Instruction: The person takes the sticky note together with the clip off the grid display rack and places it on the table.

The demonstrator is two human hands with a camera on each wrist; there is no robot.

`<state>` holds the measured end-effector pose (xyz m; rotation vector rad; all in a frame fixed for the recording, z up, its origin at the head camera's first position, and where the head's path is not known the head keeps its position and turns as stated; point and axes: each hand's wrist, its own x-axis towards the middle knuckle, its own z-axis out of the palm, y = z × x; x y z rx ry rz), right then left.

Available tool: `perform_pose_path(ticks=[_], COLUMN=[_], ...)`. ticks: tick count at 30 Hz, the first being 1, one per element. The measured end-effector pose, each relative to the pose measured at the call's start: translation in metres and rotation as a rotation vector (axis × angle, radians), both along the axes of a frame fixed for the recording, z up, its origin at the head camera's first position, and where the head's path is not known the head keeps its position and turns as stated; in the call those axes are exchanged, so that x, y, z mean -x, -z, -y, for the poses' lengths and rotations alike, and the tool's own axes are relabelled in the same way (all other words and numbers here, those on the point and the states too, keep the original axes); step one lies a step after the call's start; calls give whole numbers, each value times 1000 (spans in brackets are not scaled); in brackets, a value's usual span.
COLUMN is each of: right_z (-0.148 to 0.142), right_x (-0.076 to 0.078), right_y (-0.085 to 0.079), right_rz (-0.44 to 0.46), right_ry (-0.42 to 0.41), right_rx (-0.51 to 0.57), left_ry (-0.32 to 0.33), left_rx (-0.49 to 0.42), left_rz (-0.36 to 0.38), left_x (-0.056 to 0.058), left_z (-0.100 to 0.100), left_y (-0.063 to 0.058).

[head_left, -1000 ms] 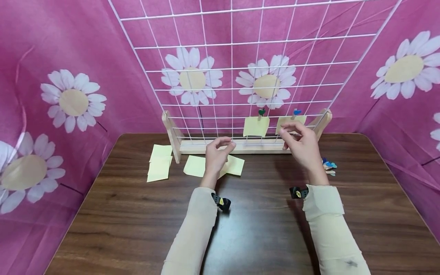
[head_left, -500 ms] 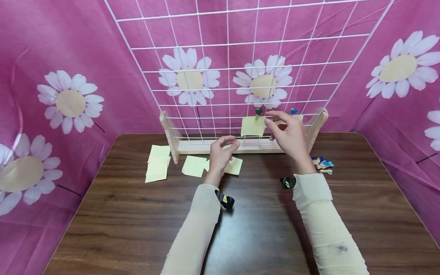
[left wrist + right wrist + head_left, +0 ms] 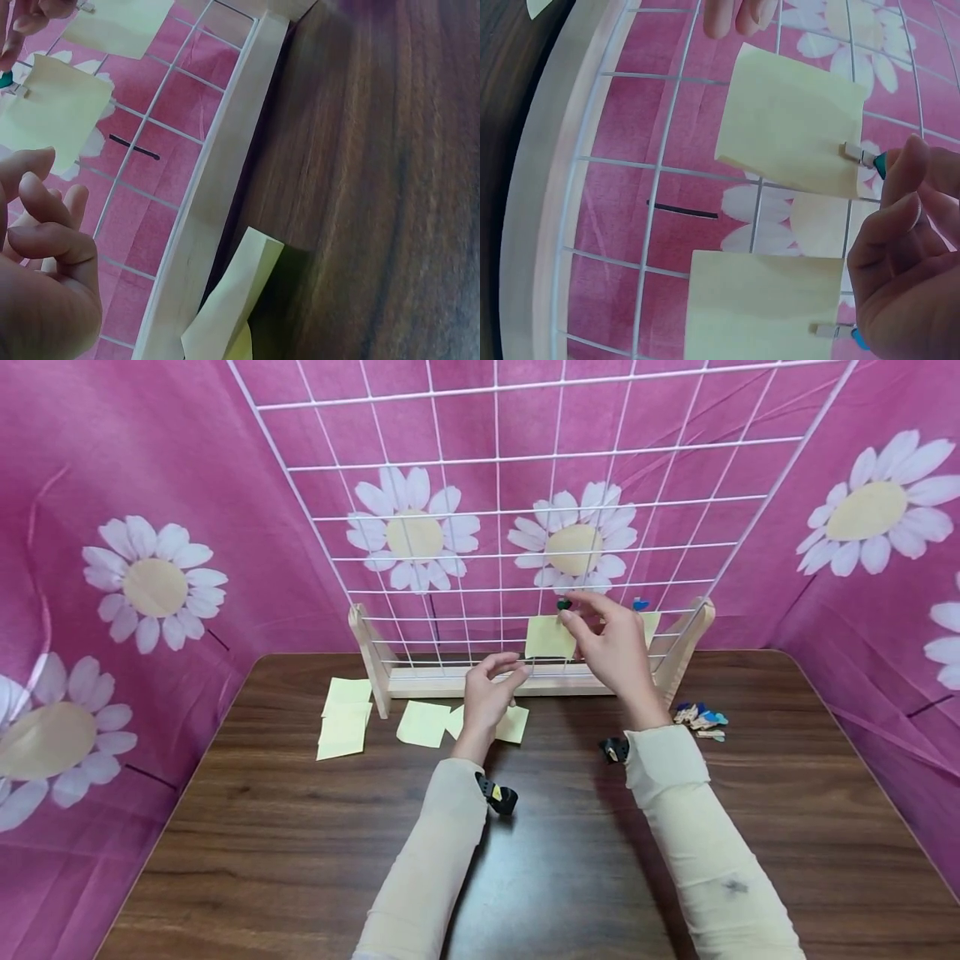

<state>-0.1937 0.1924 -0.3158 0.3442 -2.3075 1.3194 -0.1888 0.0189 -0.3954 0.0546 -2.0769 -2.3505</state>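
My right hand (image 3: pixel 611 639) is at the grid with thumb and forefinger curved at the green heart-topped clothespin (image 3: pixel 862 154). Fingertips come right up to the heart, and part of it is hidden in the right wrist view. That clothespin clips a yellow sticky note (image 3: pixel 791 124) to the white wire grid (image 3: pixel 497 510). A second yellow note (image 3: pixel 765 304) hangs beside it from a blue heart clothespin (image 3: pixel 836 330). My left hand (image 3: pixel 486 695), fingers loosely bent and holding nothing, hovers below and left of the green-pinned note, above loose sticky notes (image 3: pixel 513 725).
Two overlapping sticky notes (image 3: pixel 344 731) and another note (image 3: pixel 423 724) lie on the wooden table (image 3: pixel 555 843). A pile of clothespins (image 3: pixel 701 718) lies at the right. The grid stands in a wooden base (image 3: pixel 420 681) before a pink flowered cloth (image 3: pixel 285 485).
My right hand has moved left from the blue-pinned note to the green clothespin. My left hand has shifted slightly right. The camera view has shifted a little.
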Motion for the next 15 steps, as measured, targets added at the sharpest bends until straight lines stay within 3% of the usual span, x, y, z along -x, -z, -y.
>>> perform_pose_path(ticks=[8, 15], right_z=[1, 1], right_x=[1, 4], right_y=[-3, -3], right_rz=[70, 81], right_ry=[-5, -9], right_rx=[-82, -114], left_ry=[37, 19], left_rx=[19, 4], left_rz=[-16, -31], left_x=[3, 4], left_z=[-7, -9], left_y=[1, -4])
